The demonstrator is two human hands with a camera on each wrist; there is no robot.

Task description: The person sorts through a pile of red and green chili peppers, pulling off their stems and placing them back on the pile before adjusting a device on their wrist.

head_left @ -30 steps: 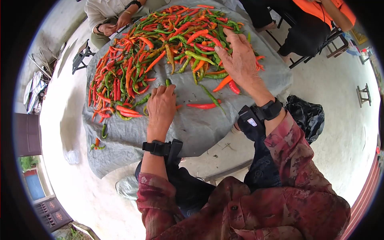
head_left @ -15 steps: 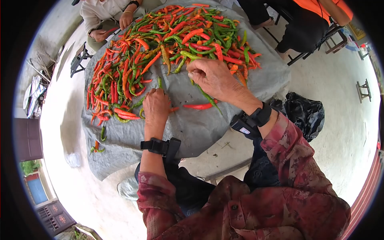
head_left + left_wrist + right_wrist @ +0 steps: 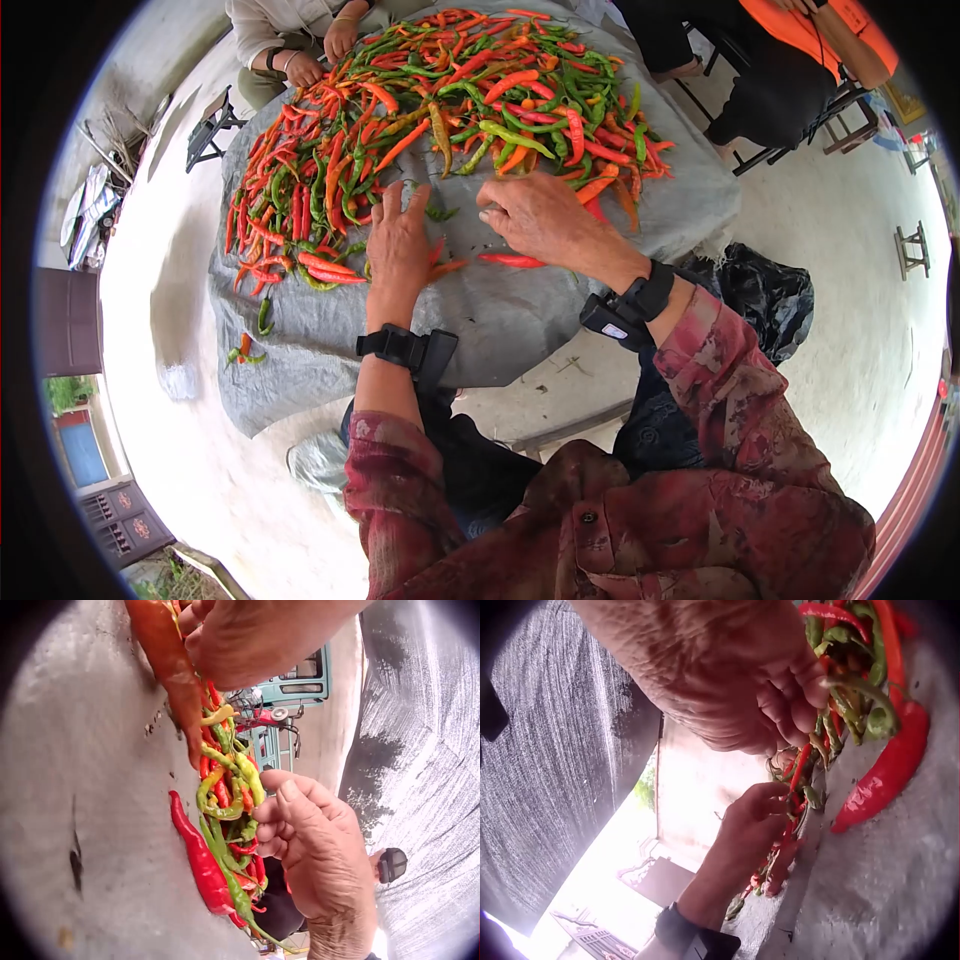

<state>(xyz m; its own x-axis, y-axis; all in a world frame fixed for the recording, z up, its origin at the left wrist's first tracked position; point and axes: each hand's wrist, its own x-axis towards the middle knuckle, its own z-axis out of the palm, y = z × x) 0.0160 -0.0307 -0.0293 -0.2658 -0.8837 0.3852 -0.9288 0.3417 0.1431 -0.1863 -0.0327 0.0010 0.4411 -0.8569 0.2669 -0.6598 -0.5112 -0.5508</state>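
Observation:
My left hand (image 3: 398, 245) is low over the grey sheet (image 3: 330, 380), fingers spread and pointing toward the pile. A green chili pepper (image 3: 440, 213) shows just beyond its fingertips, and an orange chili pepper (image 3: 447, 268) lies beside its palm. The left wrist view has a large orange-red chili (image 3: 169, 660) close to that hand. My right hand (image 3: 545, 215) hovers at the near edge of the chili pile (image 3: 350, 150), fingers loosely curled, with nothing visible between them. Below it a red chili (image 3: 512, 260) lies on the sheet; the right wrist view shows a red chili (image 3: 892, 772) near its fingers.
Two people sit at the far side; one's hand (image 3: 303, 68) is at the pile's left edge. A black plastic bag (image 3: 765, 300) is right of my knee. Small stools (image 3: 910, 250) stand around. A few loose chilies (image 3: 243, 350) lie at the sheet's left.
My right hand has come back from the pile's right side toward my left hand. My left hand has let go of a green chili and spread its fingers.

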